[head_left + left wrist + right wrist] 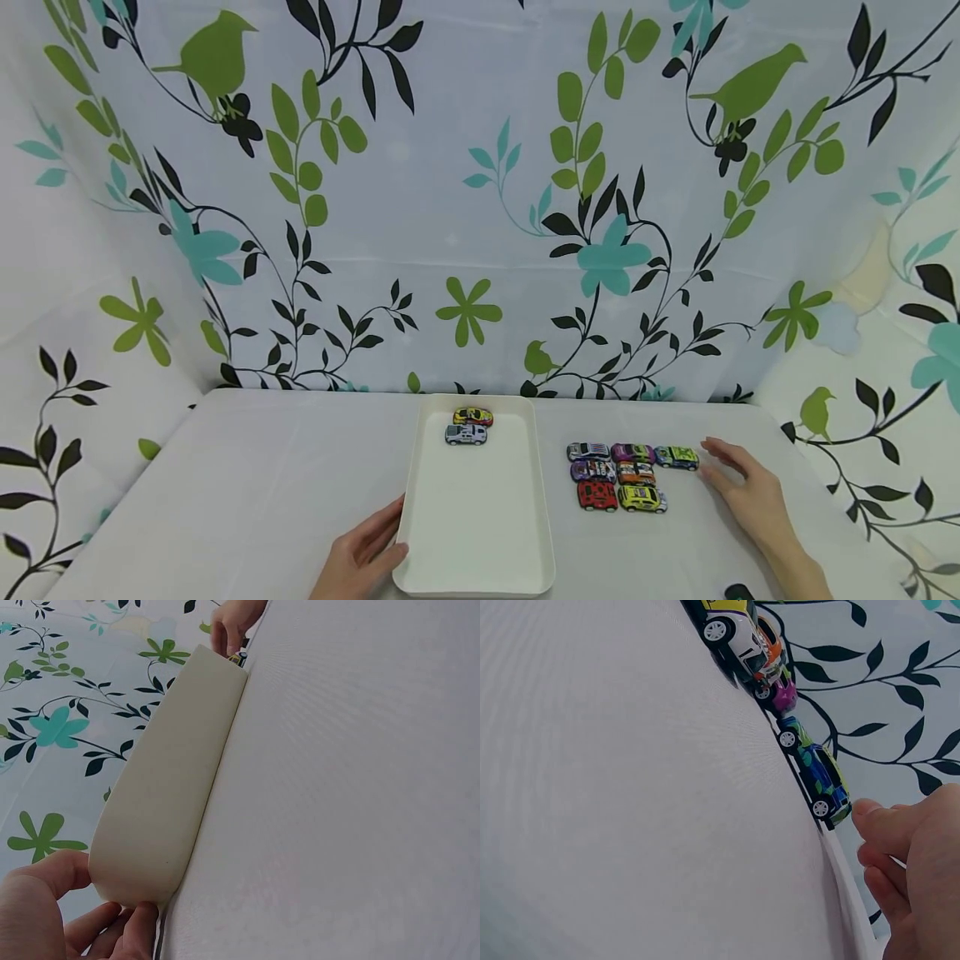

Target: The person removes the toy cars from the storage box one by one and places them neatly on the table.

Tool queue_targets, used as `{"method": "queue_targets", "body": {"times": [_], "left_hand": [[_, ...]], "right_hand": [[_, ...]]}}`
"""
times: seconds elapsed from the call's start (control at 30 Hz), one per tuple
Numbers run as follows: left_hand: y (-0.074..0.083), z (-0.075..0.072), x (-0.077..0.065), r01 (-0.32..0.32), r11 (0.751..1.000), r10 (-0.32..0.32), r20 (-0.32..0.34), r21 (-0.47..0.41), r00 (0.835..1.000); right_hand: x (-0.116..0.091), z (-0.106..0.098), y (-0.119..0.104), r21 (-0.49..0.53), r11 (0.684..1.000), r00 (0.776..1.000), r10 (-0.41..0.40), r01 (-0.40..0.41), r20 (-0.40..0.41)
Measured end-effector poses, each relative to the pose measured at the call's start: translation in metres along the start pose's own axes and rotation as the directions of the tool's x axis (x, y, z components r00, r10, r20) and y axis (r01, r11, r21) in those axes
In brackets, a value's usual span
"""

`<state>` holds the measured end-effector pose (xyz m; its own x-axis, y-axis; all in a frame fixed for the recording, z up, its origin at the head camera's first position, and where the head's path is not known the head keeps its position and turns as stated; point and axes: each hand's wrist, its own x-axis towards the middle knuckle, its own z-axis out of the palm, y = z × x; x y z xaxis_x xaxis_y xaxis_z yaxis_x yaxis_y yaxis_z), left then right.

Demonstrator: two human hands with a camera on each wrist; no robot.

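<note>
A white rectangular tray [472,533] lies on the table, with a yellow-and-red toy car [473,416] and a silver toy car [466,434] at its far end. My left hand [363,554] holds the tray's near left side, its thumb at the rim and its other fingers against the outer wall [169,780]. To the right of the tray, several toy cars stand close together. At their right end is a green-and-blue toy car [677,457]. Beside its end is my right hand [750,492], thumb and forefinger apart; in the right wrist view the thumb comes very near the car [821,776].
Among the grouped cars are a red one [597,496], a yellow one [642,498] and an orange one [636,473]. A small black object [738,592] shows at the bottom edge. Patterned cloth [420,208] with leaves and birds hangs behind the white table [300,467].
</note>
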<state>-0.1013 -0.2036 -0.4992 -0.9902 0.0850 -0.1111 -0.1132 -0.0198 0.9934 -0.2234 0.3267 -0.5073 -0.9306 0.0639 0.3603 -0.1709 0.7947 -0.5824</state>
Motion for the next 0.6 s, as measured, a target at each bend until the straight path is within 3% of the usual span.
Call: {"method": "queue_targets", "body": {"times": [0.2,0.43,0.6], "left_hand": [[-0.001,0.002,0.0,-0.008,1.0,0.008,-0.013,0.011,1.0],[-0.001,0.003,-0.001,-0.012,1.0,0.012,-0.017,0.005,1.0],[-0.002,0.003,-0.001,-0.012,1.0,0.012,-0.023,0.009,1.0]], "right_hand": [[0.0,-0.003,-0.004,-0.009,1.0,1.0,0.014,-0.014,0.001],[0.002,-0.002,-0.021,0.042,0.996,0.995,-0.082,0.085,-0.057],[0.005,0.004,-0.043,0.016,0.991,0.988,-0.133,0.134,-0.082]]}}
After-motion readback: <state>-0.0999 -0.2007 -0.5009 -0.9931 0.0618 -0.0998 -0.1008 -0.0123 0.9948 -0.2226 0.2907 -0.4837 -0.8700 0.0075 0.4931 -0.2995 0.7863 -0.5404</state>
